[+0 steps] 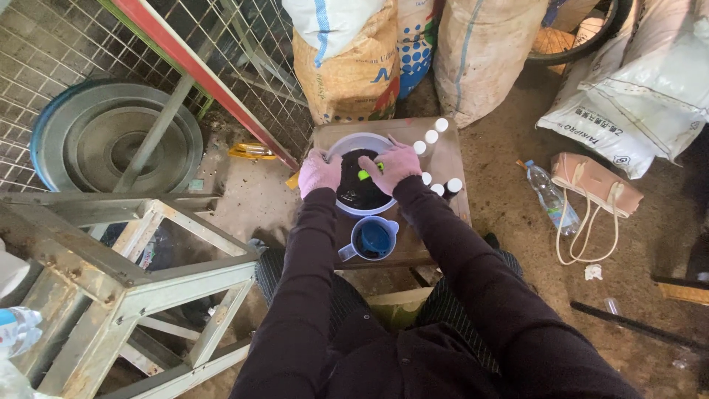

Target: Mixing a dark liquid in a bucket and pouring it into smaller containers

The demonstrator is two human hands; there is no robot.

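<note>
A small brown table (450, 159) carries a dark-filled basin (360, 193), a blue jug (371, 239) at its near edge, and white-capped bottles (431, 137) along its right edge.

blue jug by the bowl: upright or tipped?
Upright. The blue jug stands on the small table with its round mouth facing up at the camera, handle at its left. Whether it holds liquid: cannot tell.

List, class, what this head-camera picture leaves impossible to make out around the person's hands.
- Small bright green object: mostly covered by the right hand; its kind is unclear.
- Dark contents of the round pale plastic bowl: too dark and small to identify.
- White-capped small bottles: bodies hidden beneath caps.
- Left hand: fingertips hidden past the bowl's rim.
</note>
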